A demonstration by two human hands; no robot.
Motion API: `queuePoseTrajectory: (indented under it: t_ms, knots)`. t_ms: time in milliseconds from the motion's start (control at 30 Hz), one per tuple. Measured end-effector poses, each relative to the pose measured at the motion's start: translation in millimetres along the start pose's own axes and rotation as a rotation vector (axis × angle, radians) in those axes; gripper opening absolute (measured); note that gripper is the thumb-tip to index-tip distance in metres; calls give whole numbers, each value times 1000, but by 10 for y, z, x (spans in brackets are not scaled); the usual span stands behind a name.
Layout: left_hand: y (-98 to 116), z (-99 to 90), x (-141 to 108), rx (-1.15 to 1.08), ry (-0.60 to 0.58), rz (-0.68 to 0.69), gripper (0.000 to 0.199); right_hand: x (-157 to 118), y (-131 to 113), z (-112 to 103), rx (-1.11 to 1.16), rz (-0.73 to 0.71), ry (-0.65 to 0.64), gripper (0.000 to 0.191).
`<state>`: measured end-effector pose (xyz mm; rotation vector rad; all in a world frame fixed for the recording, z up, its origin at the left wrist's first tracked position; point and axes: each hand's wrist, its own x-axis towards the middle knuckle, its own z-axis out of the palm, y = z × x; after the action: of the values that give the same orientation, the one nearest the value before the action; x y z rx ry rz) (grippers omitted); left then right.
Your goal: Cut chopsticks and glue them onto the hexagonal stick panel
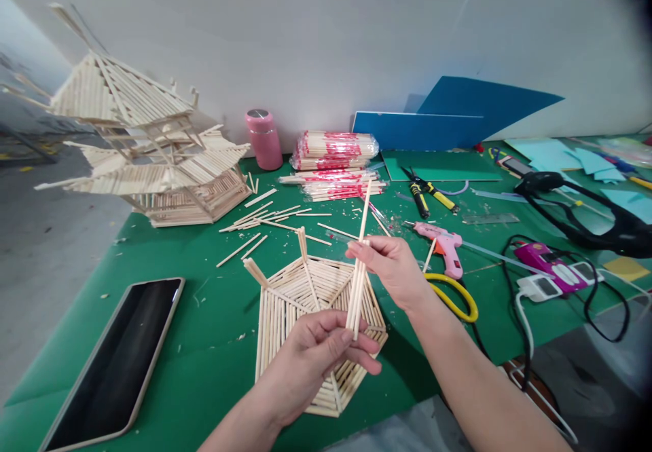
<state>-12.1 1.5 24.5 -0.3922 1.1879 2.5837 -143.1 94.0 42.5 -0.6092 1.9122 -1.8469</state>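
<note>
Several pale wooden chopsticks (358, 296) stand nearly upright between my two hands. My left hand (326, 347) pinches their lower ends between thumb and fingers. Higher up, my right hand (390, 265) grips the same sticks, and one of them reaches well above the others. Below both hands lies a flat polygonal panel of chopsticks (285, 330), laid in wedge-shaped sections, with two short bundles of sticks rising from its far left edge. My left hand covers part of this panel.
At the left stand a tiered stick pagoda (168, 174) and a phone (119, 364). Loose sticks (275, 218), wrapped chopstick packs (336, 150) and a pink flask (263, 140) lie beyond. To the right are pliers (430, 194), a pink glue gun (441, 245), yellow-handled scissors (453, 296) and a power strip (555, 269) with cables.
</note>
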Motion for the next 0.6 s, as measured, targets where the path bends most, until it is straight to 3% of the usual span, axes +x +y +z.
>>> queuePoseTrajectory:
  t_ms: [267, 433, 600]
  knots:
    - [49, -40, -17, 169, -58, -14, 20, -62, 1, 44, -38, -11, -29, 23]
    - [181, 80, 73, 17, 120, 79, 18, -190, -9, 134, -17, 77, -136, 28]
    - [144, 164, 169, -53, 115, 168, 16, -268, 9, 185, 68, 142, -208, 32]
